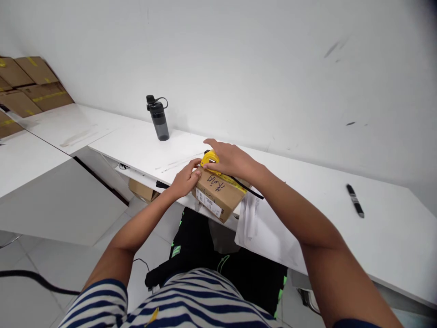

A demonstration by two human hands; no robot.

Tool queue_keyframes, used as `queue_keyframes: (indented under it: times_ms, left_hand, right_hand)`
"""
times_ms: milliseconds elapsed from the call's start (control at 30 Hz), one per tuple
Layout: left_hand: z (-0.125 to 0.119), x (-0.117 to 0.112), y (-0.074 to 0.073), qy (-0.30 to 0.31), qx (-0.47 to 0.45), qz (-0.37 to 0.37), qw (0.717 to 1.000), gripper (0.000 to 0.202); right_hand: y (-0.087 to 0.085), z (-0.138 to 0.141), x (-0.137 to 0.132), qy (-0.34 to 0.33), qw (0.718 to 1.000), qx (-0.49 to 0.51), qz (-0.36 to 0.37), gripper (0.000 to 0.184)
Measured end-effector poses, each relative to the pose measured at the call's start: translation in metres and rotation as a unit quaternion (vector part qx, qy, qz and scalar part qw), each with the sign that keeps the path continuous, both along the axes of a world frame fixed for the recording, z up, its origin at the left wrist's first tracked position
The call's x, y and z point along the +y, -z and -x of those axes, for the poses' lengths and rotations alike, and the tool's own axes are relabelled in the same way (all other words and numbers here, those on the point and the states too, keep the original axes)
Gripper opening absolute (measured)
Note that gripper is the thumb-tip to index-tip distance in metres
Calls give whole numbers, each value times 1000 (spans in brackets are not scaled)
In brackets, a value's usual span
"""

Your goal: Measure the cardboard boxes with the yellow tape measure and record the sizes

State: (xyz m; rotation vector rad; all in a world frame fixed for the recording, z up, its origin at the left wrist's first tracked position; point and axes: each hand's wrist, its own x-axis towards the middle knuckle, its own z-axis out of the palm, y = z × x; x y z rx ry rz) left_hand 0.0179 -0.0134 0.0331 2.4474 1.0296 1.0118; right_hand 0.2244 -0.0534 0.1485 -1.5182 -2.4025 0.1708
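Observation:
A small cardboard box (215, 193) with a white label and black handwriting sits at the near edge of the white table (307, 191). My left hand (185, 179) grips the box's left end with curled fingers. My right hand (229, 159) is closed over a yellow tape dispenser (209, 158) at the box's far end. A strip of yellow tape (228, 177) runs across the box top from under that hand.
A dark water bottle (159, 117) stands near the wall. A black marker (355, 201) lies at the right. Papers (259, 228) hang over the table edge beside the box. Stacked cardboard boxes (27, 86) fill the far left. Another box (143, 190) sits under the table.

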Motion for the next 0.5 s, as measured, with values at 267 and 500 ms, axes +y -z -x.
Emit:
queue_keyframes:
  times_ms: [267,500]
  left_hand:
    - [-10,0,13,90,-186,132,970,64]
    - [-26,-12,12,57,-298,218,927,64]
  right_hand:
    - [1,18,7,-17,992,-121,-34,40]
    - [-22,37,35,-34,985,-170,20,70]
